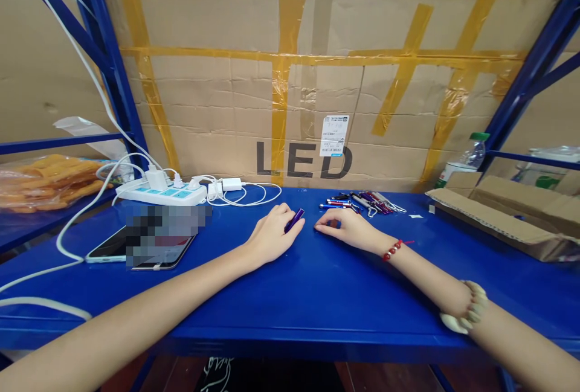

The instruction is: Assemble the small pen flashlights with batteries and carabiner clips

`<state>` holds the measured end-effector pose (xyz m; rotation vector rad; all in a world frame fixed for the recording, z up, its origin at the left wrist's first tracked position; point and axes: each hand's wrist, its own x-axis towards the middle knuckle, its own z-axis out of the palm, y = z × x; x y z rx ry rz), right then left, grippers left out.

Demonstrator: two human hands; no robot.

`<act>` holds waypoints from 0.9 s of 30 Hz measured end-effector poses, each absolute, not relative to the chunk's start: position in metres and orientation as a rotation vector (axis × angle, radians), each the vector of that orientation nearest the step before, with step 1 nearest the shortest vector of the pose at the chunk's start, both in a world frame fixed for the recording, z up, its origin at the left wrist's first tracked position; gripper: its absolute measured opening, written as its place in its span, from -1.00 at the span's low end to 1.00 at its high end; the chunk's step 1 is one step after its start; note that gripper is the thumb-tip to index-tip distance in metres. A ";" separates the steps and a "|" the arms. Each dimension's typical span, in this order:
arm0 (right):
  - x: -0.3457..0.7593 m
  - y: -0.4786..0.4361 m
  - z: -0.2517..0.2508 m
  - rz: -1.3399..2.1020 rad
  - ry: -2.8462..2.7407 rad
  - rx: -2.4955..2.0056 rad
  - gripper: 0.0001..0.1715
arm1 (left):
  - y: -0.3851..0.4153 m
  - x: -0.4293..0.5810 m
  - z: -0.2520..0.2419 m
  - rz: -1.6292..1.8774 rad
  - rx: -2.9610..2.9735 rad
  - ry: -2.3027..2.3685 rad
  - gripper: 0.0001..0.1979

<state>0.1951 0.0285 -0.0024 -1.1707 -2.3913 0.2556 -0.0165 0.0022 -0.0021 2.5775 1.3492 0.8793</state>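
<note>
On the blue bench [317,301], nearer than the pile of small metallic cylinders [362,202] and to its left, the left hand [272,236] has its fingers closed around one purple cylinder [295,220]. The right hand [351,229] is just in front of the pile, its fingers pinched narrow; whether they hold the dark bit at their tips, I cannot tell. As I judge it, one piece is out and being handled, with most remaining in the pile. The opened carton [489,214] stands right of the pile.
</note>
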 end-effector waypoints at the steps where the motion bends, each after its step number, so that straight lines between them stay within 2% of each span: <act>1: 0.195 0.028 -0.003 0.240 -2.398 -1.176 -0.75 | 0.002 -0.016 -0.002 0.878 2.579 1.352 -0.66; 7: 0.190 0.021 -0.003 0.158 -2.367 -1.211 -0.81 | 0.003 -0.016 -0.003 0.837 2.613 1.328 -0.67; 16: 0.179 0.009 0.008 0.158 -1.963 -0.991 -0.75 | 0.004 -0.016 -0.005 0.814 2.626 1.278 -0.71; 20: 0.174 0.001 0.010 0.195 -2.011 -0.901 -0.75 | 0.002 -0.015 -0.004 0.809 2.652 1.304 -0.70; 27: 0.172 -0.003 0.007 0.020 -2.134 -0.771 -0.81 | -0.001 -0.014 -0.003 0.774 2.639 1.278 -0.77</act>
